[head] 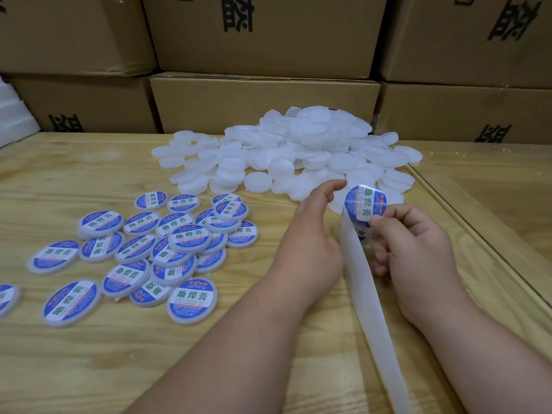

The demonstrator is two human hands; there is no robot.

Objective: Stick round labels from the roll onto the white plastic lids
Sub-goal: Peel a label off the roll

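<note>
Peeling a round label (365, 205) off its backing strip (363, 282) over a wooden table (89, 354).
Right hand (418, 243) pinches the label's edge; left hand (310, 231), fingers loosely apart, rests beside the strip. Plain white lids (286, 150) are heaped behind; labelled lids (143, 249) lie left.

A round blue-and-white label (365, 204) is standing upright right of frame centre, peeling off the white backing strip (367, 291), which is trailing from it down to the bottom edge. I am pinching the label's lower right edge. Behind it, in the upper middle of the frame, a heap of bare white lids (286, 153) is lying piled and spilling outward. At the left, labelled lids (143, 252) are lying flat and partly overlapping, label side up, each showing a blue ring around a white band of green characters.
</note>
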